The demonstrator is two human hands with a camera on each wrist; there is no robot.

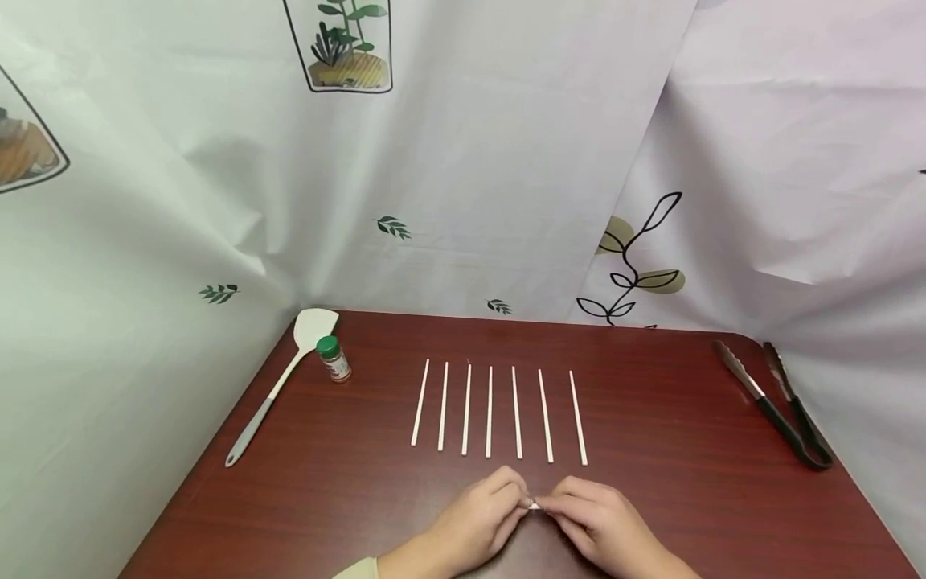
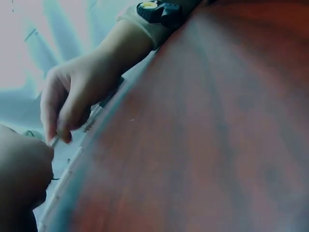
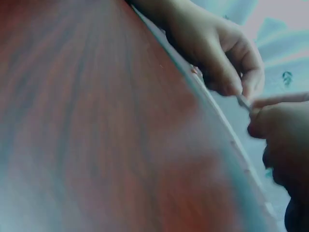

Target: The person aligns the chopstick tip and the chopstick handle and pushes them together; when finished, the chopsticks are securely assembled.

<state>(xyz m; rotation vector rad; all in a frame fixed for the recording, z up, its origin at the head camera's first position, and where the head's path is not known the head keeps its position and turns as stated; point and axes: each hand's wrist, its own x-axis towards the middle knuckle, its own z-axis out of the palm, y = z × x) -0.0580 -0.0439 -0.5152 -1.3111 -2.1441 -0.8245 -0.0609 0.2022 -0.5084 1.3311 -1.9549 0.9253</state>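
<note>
Near the front of the table, my left hand (image 1: pixel 483 521) and right hand (image 1: pixel 602 521) meet with fingertips almost touching. Between them shows a short bit of a thin white stick-like piece (image 1: pixel 534 506). Both hands pinch it between thumb and fingers, one from each side. The fingers hide its ends, so its full length cannot be told. In the right wrist view the same thin piece (image 3: pixel 244 102) bridges the two sets of fingertips. Just beyond the hands, several thin white sticks (image 1: pixel 489 412) lie side by side in a spaced row, pointing away from me.
Back left on the dark red table (image 1: pixel 325 498) are a white spatula (image 1: pixel 278 384) with a grey handle and a small green-capped spice jar (image 1: pixel 334 359). Black-handled metal tongs (image 1: pixel 781 414) lie spread at the right edge. A printed white curtain (image 1: pixel 499 161) surrounds the table's back and sides.
</note>
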